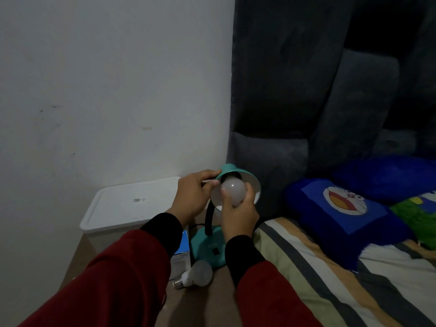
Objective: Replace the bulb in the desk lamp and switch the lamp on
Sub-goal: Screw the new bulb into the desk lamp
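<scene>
Left hand (192, 197) steadying lamp shade (253, 185), right hand (238, 212) gripping bulb (232, 188) (unlit)

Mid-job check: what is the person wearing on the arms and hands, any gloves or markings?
Both arms wear dark red long sleeves, left and right, each ending in a black inner cuff at the wrist. The left hand and right hand are bare: no gloves, rings or watch visible.

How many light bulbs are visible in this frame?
2. One bulb sits at the lamp shade, held by the right hand while the left hand steadies the shade. The other bulb lies beside the lamp base. The blue box may hide more.
</scene>
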{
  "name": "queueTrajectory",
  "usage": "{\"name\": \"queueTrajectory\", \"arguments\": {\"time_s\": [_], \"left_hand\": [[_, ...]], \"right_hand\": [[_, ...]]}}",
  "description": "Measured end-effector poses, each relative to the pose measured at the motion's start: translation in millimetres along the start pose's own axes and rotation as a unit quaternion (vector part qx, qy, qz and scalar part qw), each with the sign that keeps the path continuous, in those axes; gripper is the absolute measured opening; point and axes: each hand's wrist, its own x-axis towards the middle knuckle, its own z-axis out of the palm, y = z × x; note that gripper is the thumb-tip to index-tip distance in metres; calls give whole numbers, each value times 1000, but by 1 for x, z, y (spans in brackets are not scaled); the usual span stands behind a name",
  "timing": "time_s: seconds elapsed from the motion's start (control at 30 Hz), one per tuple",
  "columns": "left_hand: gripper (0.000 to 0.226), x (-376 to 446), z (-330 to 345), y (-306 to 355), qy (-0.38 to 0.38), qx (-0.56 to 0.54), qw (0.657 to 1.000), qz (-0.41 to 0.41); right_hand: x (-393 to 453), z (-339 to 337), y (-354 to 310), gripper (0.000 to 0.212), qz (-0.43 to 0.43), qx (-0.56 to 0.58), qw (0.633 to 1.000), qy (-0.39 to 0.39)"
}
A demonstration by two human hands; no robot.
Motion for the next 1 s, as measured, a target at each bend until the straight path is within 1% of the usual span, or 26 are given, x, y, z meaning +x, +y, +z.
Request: {"name": "queueTrajectory", "arguments": {"time_s": [0.1,0.13,0.2,0.27,0.33,0.4,0.43,0.5,0.57,0.63,0.7,0.77,0.83,0.87,0.97,1.0], "left_hand": [[33,0,1,0,-2,3,1000,-2],[33,0,1,1,-2,6,1000,-2],[33,-1,2,2,1,8,1000,-2],[33,-1,2,3,3,10,1000,-6],[33,0,0,3,3,17,1000,-5],[33,0,0,3,1,23,1000,0],[33,-1,0,4,0,24,1000,0],[33,-2,-1,4,-2,24,1000,-3],[33,-1,-2,4,-5,20,1000,-5],[33,0,-2,4,-10,17,1000,-6],[33,1,-2,3,-12,17,1000,-6],[33,1,-1,3,-11,16,1000,-5],[33,1,-1,3,-7,15,1000,-6],[33,2,-2,3,-7,17,1000,-7],[33,2,-2,3,-11,18,1000,-7],[33,2,-2,3,-12,13,1000,-8]], "right_hand": [[3,-5,-2,77,-1,-20,1000,-9],[2,-5,-2,77,-13,-30,999,-12],[0,-3,-1,66,-29,-33,999,-8],[1,-1,-2,62,-9,-8,1000,1],[3,-3,-5,69,14,6,1000,-1],[2,-4,-8,78,1,7,1000,-6],[0,-4,-8,76,-14,5,1000,-4],[-2,-4,-5,65,-24,-3,1000,5],[-2,-3,-3,60,3,11,1000,18],[-1,-3,-4,68,24,10,999,20],[-2,-2,-6,77,7,-12,1000,13],[-2,-2,-7,70,-10,-20,1000,8],[0,-2,-6,59,-3,-22,1000,3],[1,-2,-7,58,2,-25,1000,3],[3,-2,-9,74,-4,-44,999,-11],[2,-2,-9,75,-15,-47,999,-17]]}}
